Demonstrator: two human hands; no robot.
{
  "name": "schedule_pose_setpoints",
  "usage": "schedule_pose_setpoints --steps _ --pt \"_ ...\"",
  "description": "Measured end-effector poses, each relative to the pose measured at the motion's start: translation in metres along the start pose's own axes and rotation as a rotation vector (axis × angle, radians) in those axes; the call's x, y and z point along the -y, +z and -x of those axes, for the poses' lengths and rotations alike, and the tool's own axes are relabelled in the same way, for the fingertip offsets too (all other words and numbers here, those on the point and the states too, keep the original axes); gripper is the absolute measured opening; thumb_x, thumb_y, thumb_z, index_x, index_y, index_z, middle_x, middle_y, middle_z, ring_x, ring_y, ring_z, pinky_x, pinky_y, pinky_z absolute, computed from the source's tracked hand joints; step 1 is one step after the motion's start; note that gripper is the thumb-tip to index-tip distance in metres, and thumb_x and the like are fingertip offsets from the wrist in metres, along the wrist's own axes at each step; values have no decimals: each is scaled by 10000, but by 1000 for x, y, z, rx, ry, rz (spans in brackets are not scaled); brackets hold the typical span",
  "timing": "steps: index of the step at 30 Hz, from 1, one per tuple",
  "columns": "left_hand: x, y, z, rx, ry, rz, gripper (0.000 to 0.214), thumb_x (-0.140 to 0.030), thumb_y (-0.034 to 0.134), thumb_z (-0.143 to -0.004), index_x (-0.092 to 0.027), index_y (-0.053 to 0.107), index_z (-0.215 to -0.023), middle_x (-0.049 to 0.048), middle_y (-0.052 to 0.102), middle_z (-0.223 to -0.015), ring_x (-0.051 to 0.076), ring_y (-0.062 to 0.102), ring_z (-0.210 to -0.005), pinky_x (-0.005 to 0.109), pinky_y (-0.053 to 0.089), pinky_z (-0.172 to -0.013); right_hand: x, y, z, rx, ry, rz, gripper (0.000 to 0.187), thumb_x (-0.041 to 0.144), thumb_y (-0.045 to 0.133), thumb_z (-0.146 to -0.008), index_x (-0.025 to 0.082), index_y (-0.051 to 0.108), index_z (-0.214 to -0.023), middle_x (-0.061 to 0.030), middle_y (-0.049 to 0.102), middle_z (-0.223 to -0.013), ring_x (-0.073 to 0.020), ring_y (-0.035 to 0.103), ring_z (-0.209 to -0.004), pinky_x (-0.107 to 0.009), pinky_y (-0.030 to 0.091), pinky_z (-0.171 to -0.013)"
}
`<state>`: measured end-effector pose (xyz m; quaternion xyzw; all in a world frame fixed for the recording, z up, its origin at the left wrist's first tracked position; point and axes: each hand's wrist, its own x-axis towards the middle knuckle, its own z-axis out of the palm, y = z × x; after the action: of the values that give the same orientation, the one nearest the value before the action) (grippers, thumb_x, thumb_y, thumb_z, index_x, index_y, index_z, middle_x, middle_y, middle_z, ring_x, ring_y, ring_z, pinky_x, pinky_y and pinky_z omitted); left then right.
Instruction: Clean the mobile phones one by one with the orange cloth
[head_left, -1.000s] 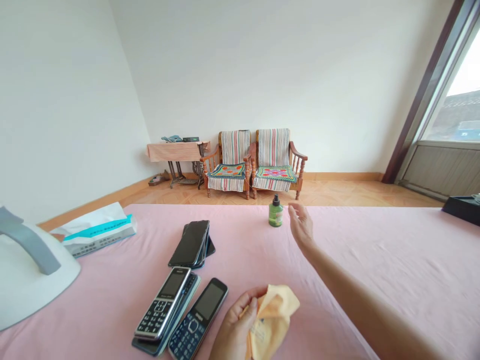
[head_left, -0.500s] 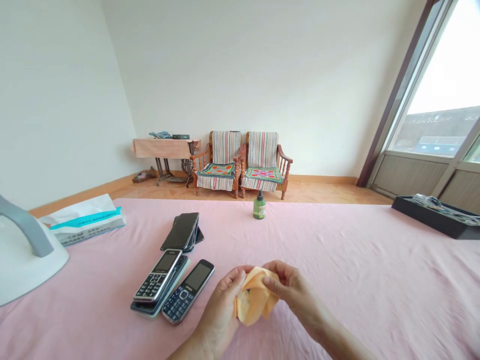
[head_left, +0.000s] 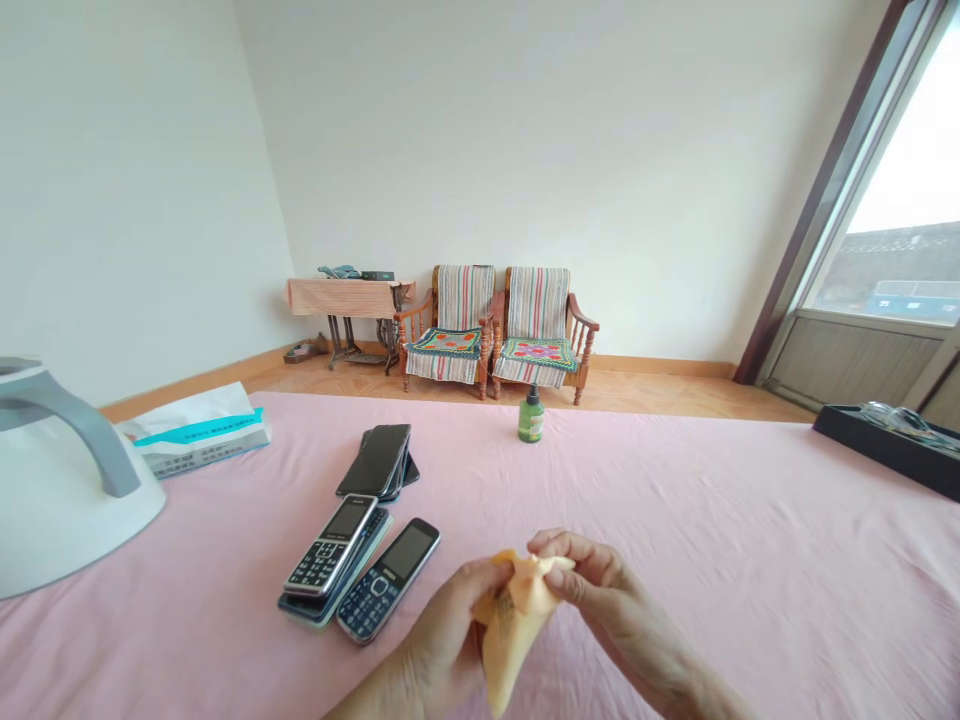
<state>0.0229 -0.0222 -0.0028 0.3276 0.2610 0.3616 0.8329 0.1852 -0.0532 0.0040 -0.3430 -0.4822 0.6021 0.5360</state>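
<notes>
A small yellow cloth (head_left: 517, 625) with faint dark print hangs between my two hands, its lower end drooping to a point. My left hand (head_left: 454, 615) is closed on the cloth's left side, thumb on top. At the upper right edge, my right hand (head_left: 604, 590) pinches the cloth between thumb and fingers. Left of my hands lies a dark keypad phone (head_left: 388, 580). Beside it, a silver-edged keypad phone (head_left: 331, 545) rests on other phones.
Several dark smartphones (head_left: 376, 462) lie stacked farther back. A green pump bottle (head_left: 531, 416) stands near the far edge of the pink cloth-covered table (head_left: 712, 520). A white kettle (head_left: 71, 490) and a tissue pack (head_left: 202, 435) are at left, a black tray (head_left: 885, 445) with cables at right.
The yellow cloth has gone from a bunched, spread shape to hanging in a longer point. My hands stay on it. The view has turned slightly left.
</notes>
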Motion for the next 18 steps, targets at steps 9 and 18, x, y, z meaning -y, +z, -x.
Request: schedule_pose_setpoints --steps 9,18 --pt "3 10 5 159 -47 46 194 -270 756 -704 -94 678 -727 27 612 -636 86 502 -546 175 338 -537 -1 12 1 36 44 52 359 423 660 -771 244 598 -1076 -27 648 -880 -167 572 -797 -274 422 -726" --pt "5 -7 0 184 -98 -77 410 -464 648 -760 -96 608 -935 44 594 -713 87 530 -480 174 408 -409 -8 4 0 -67 6 -28 225 394 622 -812 170 645 -819 -4 572 -695 -116 495 -633 -228 391 -608"
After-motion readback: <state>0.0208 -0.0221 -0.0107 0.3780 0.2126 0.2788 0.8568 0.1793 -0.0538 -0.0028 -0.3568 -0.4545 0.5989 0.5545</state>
